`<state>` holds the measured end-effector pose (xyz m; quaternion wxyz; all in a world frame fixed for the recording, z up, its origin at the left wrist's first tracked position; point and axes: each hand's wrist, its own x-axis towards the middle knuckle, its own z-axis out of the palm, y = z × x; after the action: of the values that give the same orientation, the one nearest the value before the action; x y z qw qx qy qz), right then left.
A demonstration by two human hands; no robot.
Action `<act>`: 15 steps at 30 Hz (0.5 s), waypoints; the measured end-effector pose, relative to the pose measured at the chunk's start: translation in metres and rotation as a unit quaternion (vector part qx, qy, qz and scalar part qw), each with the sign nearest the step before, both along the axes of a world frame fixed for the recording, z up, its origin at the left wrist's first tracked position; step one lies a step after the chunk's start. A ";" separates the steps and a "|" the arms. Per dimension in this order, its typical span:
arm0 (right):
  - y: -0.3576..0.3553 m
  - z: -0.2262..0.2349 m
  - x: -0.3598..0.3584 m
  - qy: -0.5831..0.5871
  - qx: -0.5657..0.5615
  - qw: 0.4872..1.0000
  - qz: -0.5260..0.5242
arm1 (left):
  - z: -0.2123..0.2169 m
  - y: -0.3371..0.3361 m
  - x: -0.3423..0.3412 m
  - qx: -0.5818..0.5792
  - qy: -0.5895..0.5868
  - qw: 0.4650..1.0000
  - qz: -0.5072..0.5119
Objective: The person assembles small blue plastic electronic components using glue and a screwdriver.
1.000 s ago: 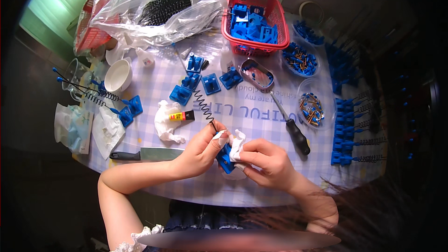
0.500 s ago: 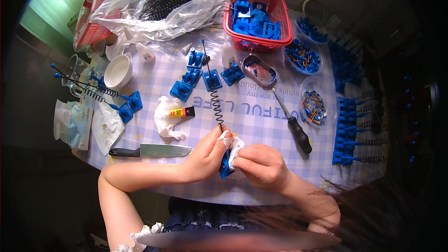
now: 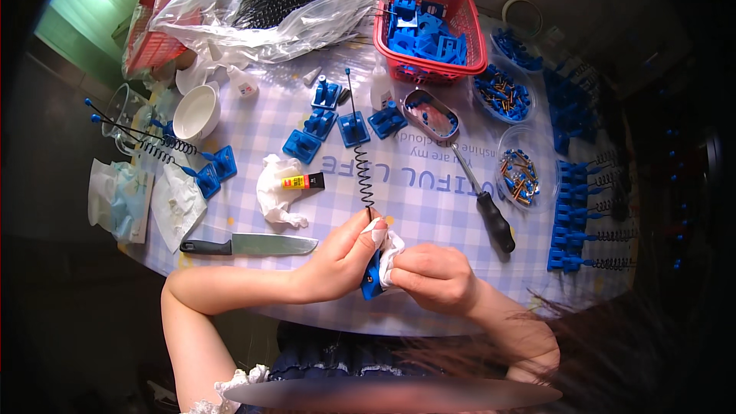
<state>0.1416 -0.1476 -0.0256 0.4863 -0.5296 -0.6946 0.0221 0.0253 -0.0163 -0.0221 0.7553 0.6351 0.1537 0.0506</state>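
left hand (image 3: 337, 257) and right hand (image 3: 429, 276) meet just above the near edge of the desk (image 3: 429, 207). both grips are closed on one blue plastic part (image 3: 371, 280): left thumb and forefinger pinch its upper end, right fingers press a wad of white tissue (image 3: 389, 248) against its side. a black coil spring (image 3: 363, 176) with a straight wire stem rises from the top of the part, away from the body, ending in a small blue tip (image 3: 347, 71). the part is held off the desk, tilted, between the two hands.

judgement: the step in hand looks like seating the spring in the blue part and wiping or pressing the joint with tissue. an open glue tube (image 3: 303, 182) lies on crumpled tissue (image 3: 276, 195) just left of the spring, which fits a glued joint. the next move likely calls for a steady hold on the part, the spring kept straight, and fingers kept off any wet glue.

around: a knife (image 3: 249, 244) lies to the left of the hands, a screwdriver (image 3: 484, 203) to the right. loose blue bases (image 3: 337, 119) sit mid-desk. a red basket (image 3: 469, 38) of blue parts stands at the far side, beside a clear plastic bag (image 3: 261, 23). finished-looking parts with springs (image 3: 586, 222) are lined up at the right edge. a white bowl (image 3: 196, 113) stands far left.
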 end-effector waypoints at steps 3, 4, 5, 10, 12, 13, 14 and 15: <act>0.000 -0.002 0.000 0.016 -0.013 1.000 0.019 | 0.000 0.001 0.000 -0.032 -0.006 0.999 -0.013; 0.000 -0.002 0.001 0.091 -0.030 0.995 0.025 | 0.001 0.001 0.001 -0.032 -0.007 0.999 -0.014; 0.000 -0.003 0.001 0.165 -0.046 0.985 0.031 | 0.003 0.002 0.002 -0.078 -0.022 0.997 -0.013; 0.001 -0.003 -0.002 0.210 -0.047 0.977 0.009 | 0.000 0.003 0.003 -0.130 -0.044 0.990 -0.017; 0.002 -0.001 -0.002 0.195 -0.034 0.980 0.010 | 0.001 0.004 0.003 -0.115 -0.046 0.992 -0.019; 0.001 0.000 -0.002 0.148 -0.034 0.988 0.007 | 0.002 0.005 0.003 -0.101 -0.049 0.993 -0.021; 0.001 0.000 -0.001 0.100 -0.034 0.994 0.003 | 0.002 0.004 0.003 -0.101 -0.048 0.993 -0.022; 0.001 -0.001 0.000 0.101 -0.034 0.994 0.003 | 0.003 0.003 0.004 -0.101 -0.035 0.994 -0.019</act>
<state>0.1414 -0.1465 -0.0262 0.5353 -0.5391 -0.6424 0.1005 0.0291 -0.0133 -0.0195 0.8211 0.5564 0.1195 0.0432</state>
